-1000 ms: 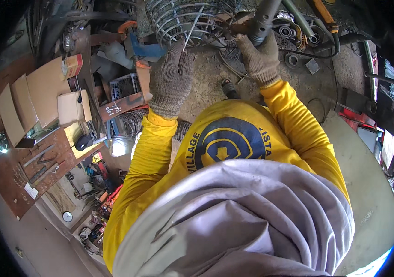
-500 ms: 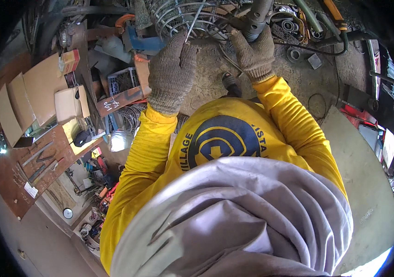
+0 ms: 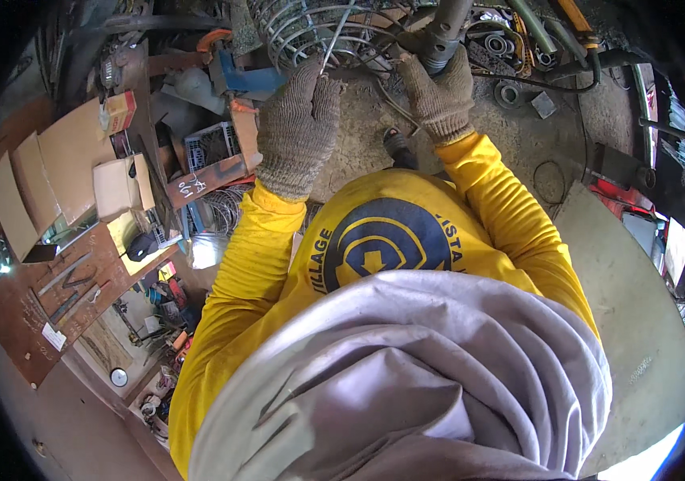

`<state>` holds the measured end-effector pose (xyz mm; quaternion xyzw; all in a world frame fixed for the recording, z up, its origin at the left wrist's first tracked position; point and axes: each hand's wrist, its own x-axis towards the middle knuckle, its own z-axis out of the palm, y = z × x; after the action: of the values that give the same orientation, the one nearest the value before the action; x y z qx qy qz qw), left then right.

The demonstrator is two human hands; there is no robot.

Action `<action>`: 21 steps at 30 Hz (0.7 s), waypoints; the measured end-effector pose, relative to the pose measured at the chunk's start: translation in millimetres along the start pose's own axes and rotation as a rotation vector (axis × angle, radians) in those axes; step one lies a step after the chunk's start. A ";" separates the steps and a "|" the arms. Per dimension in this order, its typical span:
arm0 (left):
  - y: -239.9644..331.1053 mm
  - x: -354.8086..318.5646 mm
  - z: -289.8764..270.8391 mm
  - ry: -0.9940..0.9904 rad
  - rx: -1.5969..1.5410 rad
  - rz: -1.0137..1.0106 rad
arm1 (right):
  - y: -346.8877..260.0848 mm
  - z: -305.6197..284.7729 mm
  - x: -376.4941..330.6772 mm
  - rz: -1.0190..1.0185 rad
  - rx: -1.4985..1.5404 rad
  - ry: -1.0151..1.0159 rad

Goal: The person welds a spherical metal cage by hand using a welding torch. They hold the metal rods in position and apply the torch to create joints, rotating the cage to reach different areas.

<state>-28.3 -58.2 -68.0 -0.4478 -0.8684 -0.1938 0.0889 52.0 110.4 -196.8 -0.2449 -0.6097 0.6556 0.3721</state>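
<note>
Rod (image 3: 338, 34), thin and straight, slanted up and rightward at upper centre from the nearer left hand (image 3: 298, 128), which pinched its lower end. I noted a wire cage (image 3: 282, 38) crowding it. The right hand (image 3: 442, 98) gripped a grey cylinder (image 3: 446, 30); a metal ring (image 3: 497, 95) lay rightward.

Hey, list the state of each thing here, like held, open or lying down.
Left hand, gloved, closed on the thin rod.
Thin rod, held, slanting.
Right hand, gloved, at the grey tube's end, grip unclear.
Grey tube, partly out of picture.
Large cardboard box, open, flaps spread.
Square metal block, lying on the floor.
</note>
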 end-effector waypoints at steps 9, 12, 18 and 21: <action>-9.2 -6.1 4.5 0.027 0.150 0.091 | -59.0 -89.5 -15.9 0.210 0.103 -0.078; 0.5 -0.7 -1.6 0.045 0.046 0.010 | -54.2 -120.4 -35.9 0.211 0.254 -0.104; 0.1 -3.6 -0.2 0.063 -0.054 -0.060 | -51.3 -141.2 -54.3 0.297 0.223 -0.209; -0.1 -3.7 -0.4 0.071 -0.086 -0.080 | -53.8 -142.6 -52.6 0.323 0.192 -0.238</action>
<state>-26.2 -61.2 -68.8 -0.4091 -0.8726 -0.2502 0.0926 204.4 156.0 -170.5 -0.2236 -0.5368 0.7862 0.2093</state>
